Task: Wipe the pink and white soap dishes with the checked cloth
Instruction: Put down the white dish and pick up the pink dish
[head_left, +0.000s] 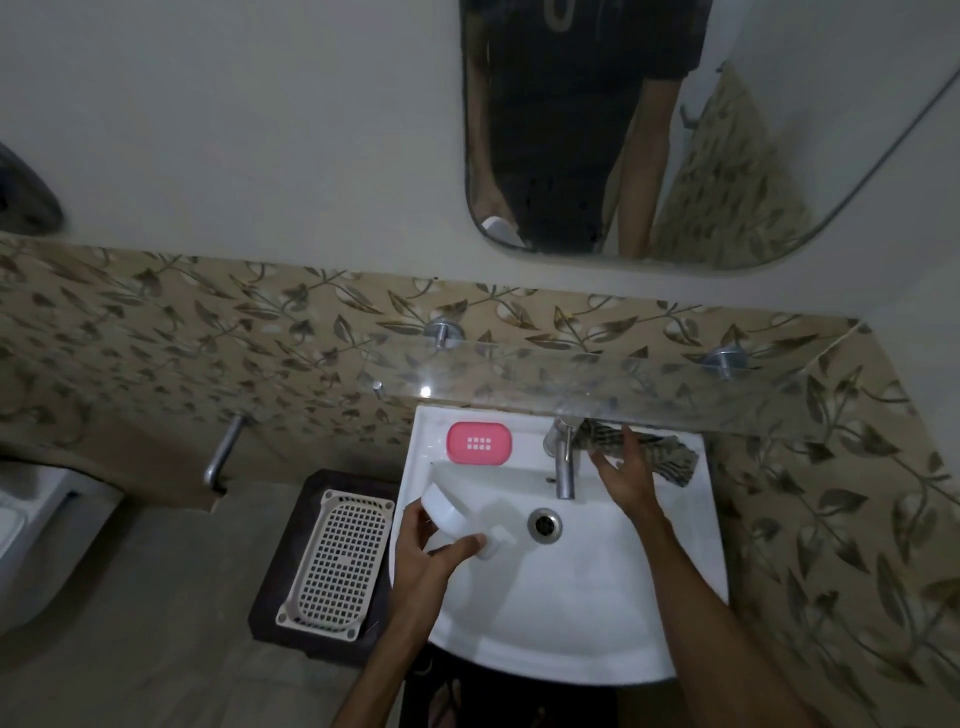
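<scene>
white soap dish (457, 519): held over the left of the basin, tilted; pinched between thumb and fingers of the left hand (423, 558).
pink soap dish (479, 442): laid flat on the back ledge of the sink (571, 613), left of the tap (563, 462); untouched.
checked cloth (657, 452): bunched on the back ledge right of the tap, partly under the glass shelf (649, 384).
right hand (626, 475): fingers spread and straight, reaching at the cloth; contact cannot be told.
handling, dishes: judged light, stiff plastic, likely slippery when wet; best taken by the long edges, hollow left free for wiping.
handling, cloth: judged soft and limp; best gathered at its near bunched end.
step: cloth not yet in hand; wiping not begun.
</scene>
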